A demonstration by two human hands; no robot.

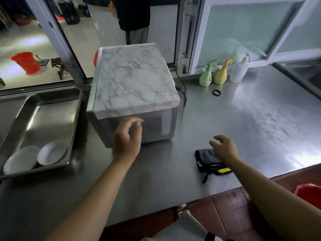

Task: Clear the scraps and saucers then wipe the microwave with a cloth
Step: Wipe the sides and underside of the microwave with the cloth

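Observation:
The microwave (133, 80), covered in a marble pattern, stands on the steel counter (243, 122) with its door closed. My left hand (128, 136) hovers in front of the door, fingers loosely curled and holding nothing. My right hand (224, 148) hangs just above a folded dark cloth (208, 160) with a yellow tag, fingers spread and relaxed, and I cannot tell whether it touches the cloth. Two white saucers (34, 158) lie in the steel tray (52, 108) left of the microwave.
Three spray bottles (220, 72) stand against the window frame at the back right, with a small black ring (216, 92) in front of them. A power cord (182, 89) runs behind the microwave. A person stands beyond the window. A red bin (309, 192) sits below the counter edge.

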